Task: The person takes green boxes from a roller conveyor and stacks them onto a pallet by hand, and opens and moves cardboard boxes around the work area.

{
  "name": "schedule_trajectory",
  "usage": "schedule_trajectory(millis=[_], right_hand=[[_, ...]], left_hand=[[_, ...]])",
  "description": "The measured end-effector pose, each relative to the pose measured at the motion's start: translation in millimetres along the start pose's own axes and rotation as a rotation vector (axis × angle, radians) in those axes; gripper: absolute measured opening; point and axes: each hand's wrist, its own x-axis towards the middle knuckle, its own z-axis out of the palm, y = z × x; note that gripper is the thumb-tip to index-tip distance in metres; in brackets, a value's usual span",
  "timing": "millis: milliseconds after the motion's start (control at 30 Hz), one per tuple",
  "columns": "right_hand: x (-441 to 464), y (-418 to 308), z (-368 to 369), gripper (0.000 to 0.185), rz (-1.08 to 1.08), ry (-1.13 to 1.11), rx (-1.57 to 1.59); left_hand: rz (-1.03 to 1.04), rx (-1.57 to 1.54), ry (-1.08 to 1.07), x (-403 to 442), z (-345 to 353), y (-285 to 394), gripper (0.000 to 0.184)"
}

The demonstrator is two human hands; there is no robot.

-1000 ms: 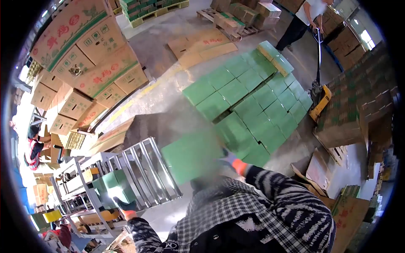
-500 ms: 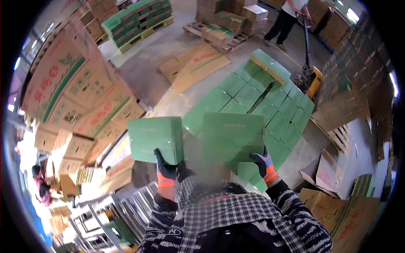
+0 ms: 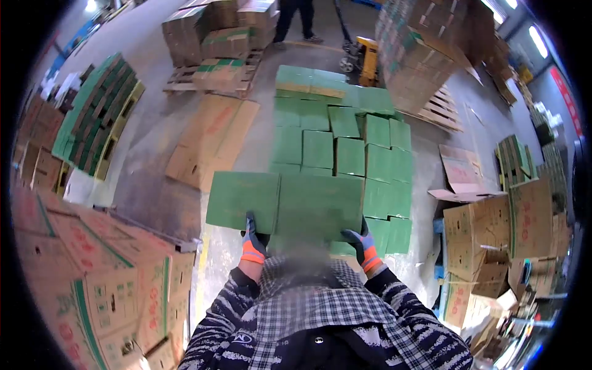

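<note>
Two green boxes are held level in front of me, side by side and touching. My left hand [image 3: 253,237], in a dark glove with an orange cuff, is closed at the near edge of the left green box [image 3: 242,196], its thumb on the top face. At the near right corner of the right green box [image 3: 320,200], my right hand [image 3: 362,243] grips in a matching glove. The fingers under both boxes are hidden. Beyond them lies a broad stack of green boxes [image 3: 317,150] in rows, partly covered by the held ones.
A yellow pallet jack [image 3: 368,60] and a person's legs [image 3: 296,21] are behind the stack. Flattened cardboard [image 3: 213,139] lies left of it on the floor. Tall brown cartons [image 3: 117,290] stand close at left; more cartons [image 3: 475,228] are at right.
My view has turned right, toward the stack. The two boxes, apart before, have come together edge to edge, and my hands are closer together. Both hands keep their grip.
</note>
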Motion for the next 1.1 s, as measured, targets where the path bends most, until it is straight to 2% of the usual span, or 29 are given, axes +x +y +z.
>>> schedule_trajectory(millis=[67, 100, 167, 200, 300, 400, 467, 500, 533, 600, 667, 733, 800, 900, 967, 1067, 1100], right_hand=[[11.2, -18.0, -16.3, 0.069, 0.047, 0.065, 0.020], [18.0, -12.4, -32.1, 0.067, 0.013, 0.043, 0.034], [38.5, -17.5, -80.4, 0.067, 0.107, 0.092, 0.075], [32.2, -5.1, -91.3, 0.067, 0.155, 0.106, 0.085], [63.7, -19.4, -122.4, 0.067, 0.188, 0.135, 0.138], [141.5, -5.8, -144.8, 0.069, 0.211, 0.172, 0.166], [162.2, -4.6, -122.1, 0.072, 0.166, 0.171, 0.094], [178.5, -5.2, -109.9, 0.072, 0.181, 0.172, 0.102], [196.5, -6.9, -95.2, 0.072, 0.188, 0.176, 0.115], [228.3, 1.7, -65.8, 0.070, 0.153, 0.241, 0.187], [249.6, 9.1, -42.6, 0.071, 0.146, 0.269, 0.137], [268.6, 18.6, -8.0, 0.069, 0.061, 0.400, 0.179], [270.4, 11.6, 24.5, 0.069, 0.143, 0.458, 0.283], [274.3, 9.5, 67.9, 0.070, 0.192, 0.526, 0.208], [267.9, 5.3, 93.8, 0.074, 0.248, 0.581, 0.226], [252.8, 7.4, 121.6, 0.075, 0.282, 0.691, 0.133], [247.4, 11.3, 124.9, 0.072, 0.269, 0.678, 0.228]], left_hand=[[-0.039, -0.003, -0.070, 11.0, 32.0, -18.5, 0.041], [-0.079, 0.051, -0.032, 15.2, 40.0, -27.0, 0.041], [-0.140, 0.156, -0.061, 34.8, 64.0, -66.9, 0.041], [-0.165, 0.195, -0.072, 37.5, 51.6, -74.7, 0.041], [-0.169, 0.234, -0.138, 74.7, 80.8, -121.9, 0.039], [-0.270, 0.316, -0.216, 133.2, 97.9, -144.8, 0.040], [-0.305, 0.338, -0.257, 167.9, 102.8, -130.4, 0.042], [-0.220, 0.428, -0.064, 150.9, 143.9, -123.9, 0.040], [-0.238, 0.464, -0.039, 183.1, 137.0, -115.0, 0.041], [-0.268, 0.524, -0.033, 254.8, 133.1, -100.8, 0.042], [-0.328, 0.559, -0.027, 282.5, 154.8, -80.8, 0.046], [-0.406, 0.599, -0.028, 307.0, 182.2, -58.3, 0.050], [-0.450, 0.600, -0.012, 324.0, 202.1, -32.0, 0.052], [-0.415, 0.563, -0.067, 364.4, 197.4, -8.8, 0.053], [-0.477, 0.574, 0.004, 378.0, 202.4, 6.5, 0.055], [-0.564, 0.673, -0.021, 352.5, 227.1, 38.1, 0.058], [-0.529, 0.787, -0.006, 361.0, 214.9, 41.3, 0.065]])
